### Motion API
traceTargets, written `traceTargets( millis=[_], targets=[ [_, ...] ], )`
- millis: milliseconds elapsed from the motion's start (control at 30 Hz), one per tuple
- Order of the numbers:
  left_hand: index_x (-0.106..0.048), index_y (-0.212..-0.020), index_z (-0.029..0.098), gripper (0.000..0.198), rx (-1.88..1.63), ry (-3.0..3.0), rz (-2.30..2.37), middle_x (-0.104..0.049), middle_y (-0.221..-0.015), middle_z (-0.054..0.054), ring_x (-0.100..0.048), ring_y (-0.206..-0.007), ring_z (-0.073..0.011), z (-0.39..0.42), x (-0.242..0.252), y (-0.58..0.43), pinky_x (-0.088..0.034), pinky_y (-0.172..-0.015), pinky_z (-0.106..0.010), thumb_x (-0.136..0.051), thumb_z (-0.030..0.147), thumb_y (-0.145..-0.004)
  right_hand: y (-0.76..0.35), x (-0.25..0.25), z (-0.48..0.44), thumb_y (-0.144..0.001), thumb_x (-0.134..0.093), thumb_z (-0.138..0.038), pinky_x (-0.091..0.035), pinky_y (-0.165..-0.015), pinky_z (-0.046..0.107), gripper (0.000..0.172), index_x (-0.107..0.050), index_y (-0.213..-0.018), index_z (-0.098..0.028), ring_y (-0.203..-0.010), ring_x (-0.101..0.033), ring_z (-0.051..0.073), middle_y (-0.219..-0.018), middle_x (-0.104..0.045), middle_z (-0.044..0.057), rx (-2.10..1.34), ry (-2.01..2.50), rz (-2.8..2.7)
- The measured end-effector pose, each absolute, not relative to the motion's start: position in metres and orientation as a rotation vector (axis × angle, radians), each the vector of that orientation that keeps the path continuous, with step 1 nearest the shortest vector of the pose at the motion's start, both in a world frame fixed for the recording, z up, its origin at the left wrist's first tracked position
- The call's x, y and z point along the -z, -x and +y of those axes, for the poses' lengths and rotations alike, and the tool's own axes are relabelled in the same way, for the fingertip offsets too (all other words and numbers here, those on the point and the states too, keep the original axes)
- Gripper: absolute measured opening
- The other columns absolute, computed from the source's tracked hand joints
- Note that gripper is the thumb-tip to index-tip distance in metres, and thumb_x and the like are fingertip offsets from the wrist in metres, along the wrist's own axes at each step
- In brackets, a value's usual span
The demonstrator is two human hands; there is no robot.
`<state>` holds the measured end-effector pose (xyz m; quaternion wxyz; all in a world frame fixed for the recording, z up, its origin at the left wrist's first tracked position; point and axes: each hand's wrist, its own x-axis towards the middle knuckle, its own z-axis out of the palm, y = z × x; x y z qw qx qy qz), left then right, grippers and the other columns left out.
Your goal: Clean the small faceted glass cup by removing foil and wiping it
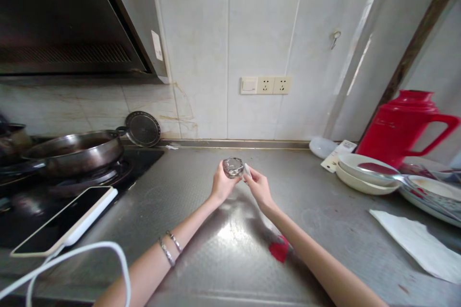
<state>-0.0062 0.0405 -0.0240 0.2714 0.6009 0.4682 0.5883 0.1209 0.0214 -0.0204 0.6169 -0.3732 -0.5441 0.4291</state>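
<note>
My left hand (223, 184) is closed around a small clear glass (233, 167), held above the steel counter with its round rim showing. Its lower part is hidden by my fingers. On the glass's right side, my right hand (258, 184) pinches a small white piece (247, 170) that looks like tissue, right against the rim. Whether the right fingertips also touch the glass is hard to make out. Below my right forearm, a crumpled red scrap (279, 248) lies on the counter.
Left, a steel pan (77, 154) sits on the black stove; a phone (63, 223) with a white cable (90, 247) lies before it. A round black lid (143, 129) leans on the wall. Right: a red thermos (394, 129), stacked white bowls (365, 180), a plate (432, 201), a white tissue (418, 244).
</note>
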Motion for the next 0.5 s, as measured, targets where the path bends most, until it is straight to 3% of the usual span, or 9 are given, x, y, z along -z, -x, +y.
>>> traceTargets(
  millis=[133, 267, 500],
  targets=[
    [-0.049, -0.115, 0.016, 0.071, -1.594, -1.604, 1.257, -0.065, -0.109, -0.011, -0.063, -0.100, -0.0245, 0.049, 0.026, 0.012, -0.047, -0.090, -0.038, -0.084, 0.023, -0.054, -0.134, 0.034, 0.039, -0.066, -0.062, -0.038, -0.056, -0.069, 0.035, 0.031, -0.070, -0.087, -0.017, -0.082, -0.063, 0.020, -0.090, -0.069, 0.005, -1.084, 0.973, -1.062],
    [-0.046, -0.120, 0.014, 0.076, -1.563, -1.616, 1.179, -0.062, -0.115, -0.012, -0.061, -0.105, -0.0245, 0.059, 0.029, 0.021, -0.045, -0.096, -0.039, -0.083, 0.024, -0.054, -0.152, 0.045, 0.053, -0.064, -0.060, -0.035, -0.053, -0.056, 0.031, 0.021, -0.068, -0.072, -0.016, -0.067, -0.062, 0.019, -0.070, -0.067, 0.004, -1.070, 1.101, -1.119],
    [-0.046, -0.122, 0.015, 0.080, -1.458, -1.695, 1.120, -0.061, -0.116, -0.012, -0.059, -0.107, -0.0262, 0.057, 0.026, 0.025, -0.043, -0.099, -0.041, -0.084, 0.027, -0.053, -0.162, 0.049, 0.062, -0.055, -0.061, -0.024, -0.042, -0.050, 0.026, 0.019, -0.070, -0.070, -0.016, -0.051, -0.055, 0.015, -0.057, -0.065, 0.000, -1.044, 1.151, -1.330]
  ],
)
